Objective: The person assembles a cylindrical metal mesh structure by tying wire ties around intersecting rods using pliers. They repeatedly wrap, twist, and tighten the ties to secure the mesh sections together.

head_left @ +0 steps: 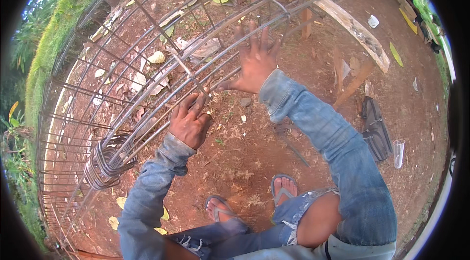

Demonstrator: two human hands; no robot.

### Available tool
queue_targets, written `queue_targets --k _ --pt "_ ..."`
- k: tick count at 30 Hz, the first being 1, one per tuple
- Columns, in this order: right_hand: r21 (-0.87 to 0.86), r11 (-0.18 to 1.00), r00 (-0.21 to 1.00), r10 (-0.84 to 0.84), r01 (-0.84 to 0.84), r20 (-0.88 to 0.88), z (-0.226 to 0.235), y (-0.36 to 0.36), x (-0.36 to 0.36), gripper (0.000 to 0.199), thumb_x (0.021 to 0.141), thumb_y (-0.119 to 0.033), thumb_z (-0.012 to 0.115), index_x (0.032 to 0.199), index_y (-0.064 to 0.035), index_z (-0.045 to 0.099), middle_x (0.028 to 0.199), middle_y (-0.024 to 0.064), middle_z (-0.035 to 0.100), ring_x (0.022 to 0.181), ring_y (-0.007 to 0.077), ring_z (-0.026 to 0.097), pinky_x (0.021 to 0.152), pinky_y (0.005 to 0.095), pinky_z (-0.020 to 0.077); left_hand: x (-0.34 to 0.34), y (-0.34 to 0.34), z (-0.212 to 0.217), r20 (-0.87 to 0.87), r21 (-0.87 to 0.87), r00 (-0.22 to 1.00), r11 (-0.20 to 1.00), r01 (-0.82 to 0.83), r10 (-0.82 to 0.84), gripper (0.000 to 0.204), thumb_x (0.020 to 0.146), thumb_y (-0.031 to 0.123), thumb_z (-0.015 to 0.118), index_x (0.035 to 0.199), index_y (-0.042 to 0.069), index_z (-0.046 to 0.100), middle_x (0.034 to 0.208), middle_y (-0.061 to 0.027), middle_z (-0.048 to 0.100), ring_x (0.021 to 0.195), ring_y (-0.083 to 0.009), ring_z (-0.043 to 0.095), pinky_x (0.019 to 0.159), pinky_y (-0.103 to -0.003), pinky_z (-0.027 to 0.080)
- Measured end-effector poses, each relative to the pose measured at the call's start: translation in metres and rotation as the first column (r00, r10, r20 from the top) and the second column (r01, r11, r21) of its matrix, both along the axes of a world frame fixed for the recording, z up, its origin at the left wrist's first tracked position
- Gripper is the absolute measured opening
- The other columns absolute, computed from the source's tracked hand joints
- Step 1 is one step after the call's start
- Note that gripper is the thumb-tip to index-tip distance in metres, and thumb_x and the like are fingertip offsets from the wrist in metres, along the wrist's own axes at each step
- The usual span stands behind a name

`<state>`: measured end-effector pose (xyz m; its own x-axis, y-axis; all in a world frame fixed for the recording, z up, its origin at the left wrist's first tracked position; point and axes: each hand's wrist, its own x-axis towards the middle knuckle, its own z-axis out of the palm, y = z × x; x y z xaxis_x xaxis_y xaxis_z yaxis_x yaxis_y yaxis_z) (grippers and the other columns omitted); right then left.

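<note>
A long cage of steel reinforcing bars (161, 76) runs from the lower left to the upper right in front of me. My left hand (190, 124) is closed, its curled fingers at the lower corner of a bent steel stirrup (188, 70) that crosses the near bars. To its right, my right hand (255, 67) has its fingers spread over the near bars, with the thumb pointing toward the stirrup. Another stirrup (276, 5) loops round the bars beyond the right hand. Several stirrups are bunched together (108, 162) on the bars at lower left.
A curved wooden plank (338, 13) and wooden stakes (306, 0) stand at the cage's far right end. On the reddish dirt lie a dark bag (376, 130), a clear plastic cup (399, 154) and scattered leaves (395, 54). My sandalled feet (284, 190) are below.
</note>
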<state>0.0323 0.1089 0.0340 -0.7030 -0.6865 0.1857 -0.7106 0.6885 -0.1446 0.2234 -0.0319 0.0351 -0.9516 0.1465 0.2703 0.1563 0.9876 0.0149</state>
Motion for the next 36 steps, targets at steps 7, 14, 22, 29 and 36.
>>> queue_targets --k 7,14,22,29,36 --pt "-0.017 1.000 0.999 0.004 -0.005 -0.038 -0.003 0.000 0.001 0.139 0.043 -0.089 0.051 0.142 -0.0148 -0.012 0.144 0.0278 -0.010 0.130 0.0514 -0.012 0.092 0.0770 0.0021 -0.001 0.010 0.000 0.003 -0.055 0.999 0.998 -0.038 0.038 0.015 0.075 0.022 0.063 0.072 0.007 0.065 0.138 -0.0121 0.038 0.119 -0.0300 0.039 0.092 -0.043 0.034" --pt "0.000 1.000 0.999 -0.009 0.009 -0.030 -0.001 0.000 0.000 0.136 0.044 -0.092 0.045 0.143 -0.0140 -0.007 0.145 0.0277 -0.006 0.131 0.0503 -0.010 0.092 0.0769 0.0026 -0.007 0.016 -0.001 0.006 -0.053 0.996 0.995 -0.087 0.088 0.012 0.073 0.017 0.064 0.078 0.007 0.064 0.139 -0.0149 0.037 0.116 -0.0332 0.042 0.094 -0.044 0.034" --pt "-0.010 1.000 0.999 -0.008 0.008 -0.036 0.005 0.001 0.003 0.134 0.046 -0.089 0.049 0.144 -0.0131 -0.002 0.145 0.0276 0.000 0.132 0.0494 -0.008 0.092 0.0762 0.0024 -0.014 0.020 -0.005 -0.042 -0.045 0.991 0.990 -0.131 0.129 0.011 0.070 0.015 0.065 0.078 0.007 0.066 0.139 -0.0145 0.037 0.117 -0.0307 0.043 0.095 -0.043 0.032" --pt "-0.031 0.976 0.966 0.216 -0.213 0.146 0.071 0.041 0.040 0.130 0.049 -0.083 0.057 0.144 -0.0147 0.000 0.145 0.0268 0.004 0.130 0.0524 -0.001 0.090 0.0762 0.0135 -0.013 0.023 -0.017 -0.159 -0.009 0.981 0.993 -0.115 0.112 0.008 0.067 0.014 0.065 0.074 0.010 0.066 0.135 -0.0139 0.042 0.116 -0.0297 0.043 0.094 -0.043 0.032" --pt "-0.365 0.907 0.952 0.106 -0.211 -0.287 0.074 0.009 0.003 0.137 0.045 -0.085 0.056 0.141 -0.0183 -0.014 0.144 0.0279 -0.010 0.129 0.0549 -0.006 0.088 0.0790 0.0091 -0.009 0.022 -0.016 -0.102 -0.035 0.985 0.989 -0.143 0.138 0.008 0.069 0.016 0.064 0.075 0.011 0.066 0.135 -0.0138 0.042 0.116 -0.0301 0.042 0.094 -0.044 0.030"
